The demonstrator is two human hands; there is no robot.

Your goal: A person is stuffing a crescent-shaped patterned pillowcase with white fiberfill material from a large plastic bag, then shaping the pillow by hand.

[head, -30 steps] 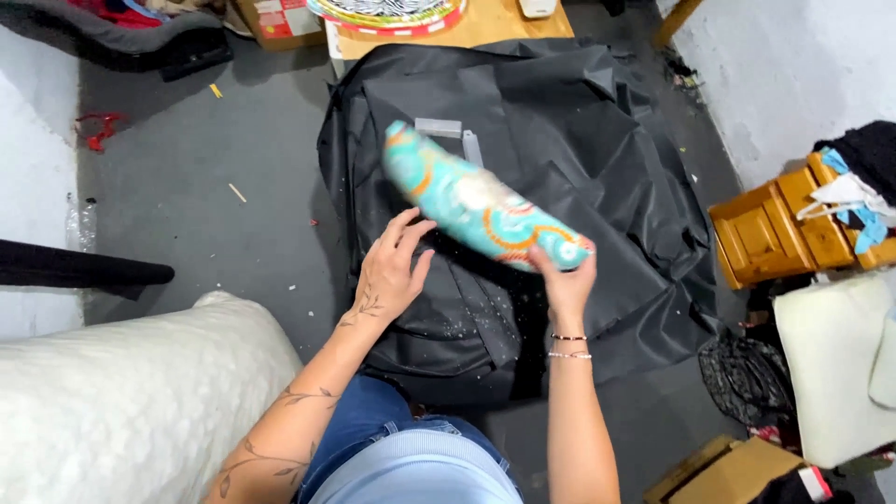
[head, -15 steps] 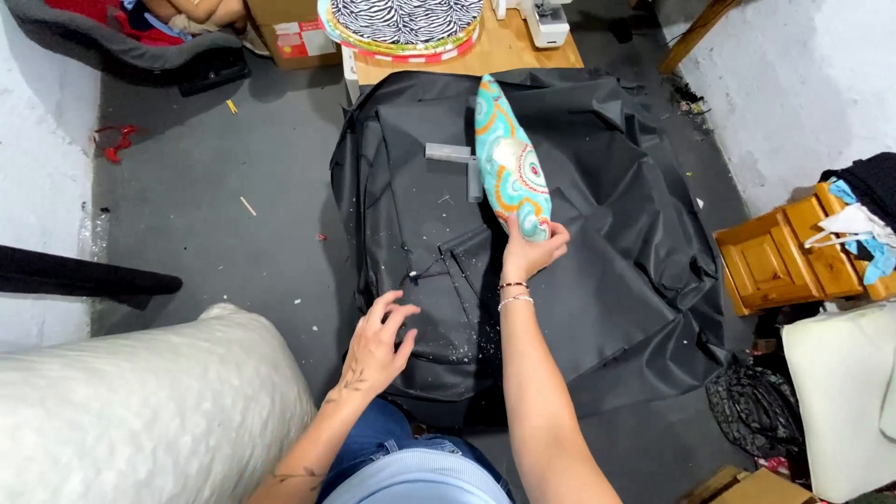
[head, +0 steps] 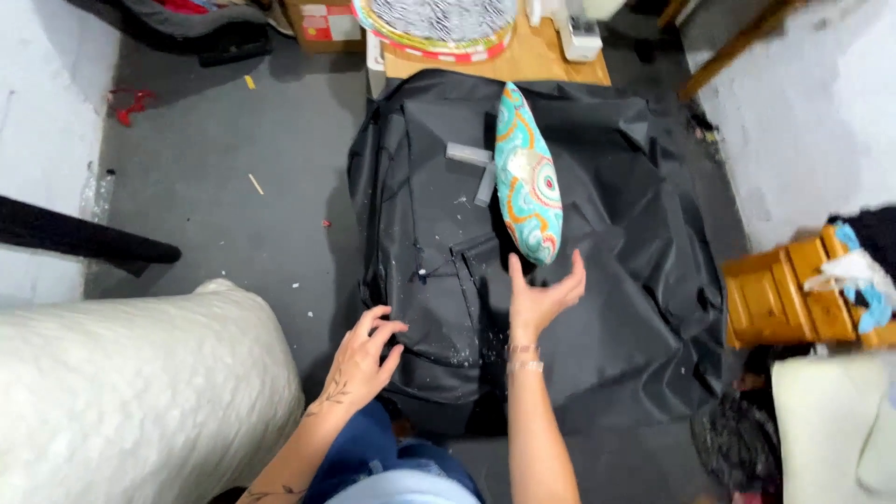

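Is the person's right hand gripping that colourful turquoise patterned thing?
No. The right hand is open, palm up, just below the turquoise patterned thing, which lies on the black bag apart from the fingers.

Wooden table [head: 523,63], zebra-patterned tray [head: 434,21], small wooden cabinet [head: 779,294], white cushion [head: 121,392], grey floor [head: 233,187]

The black sheet [head: 616,308] looked like slick, faintly glossy, creased fabric dusted with white flecks; the patterned cushion [head: 528,182] was soft printed cloth. The floor [head: 243,224] was matt, rough concrete.
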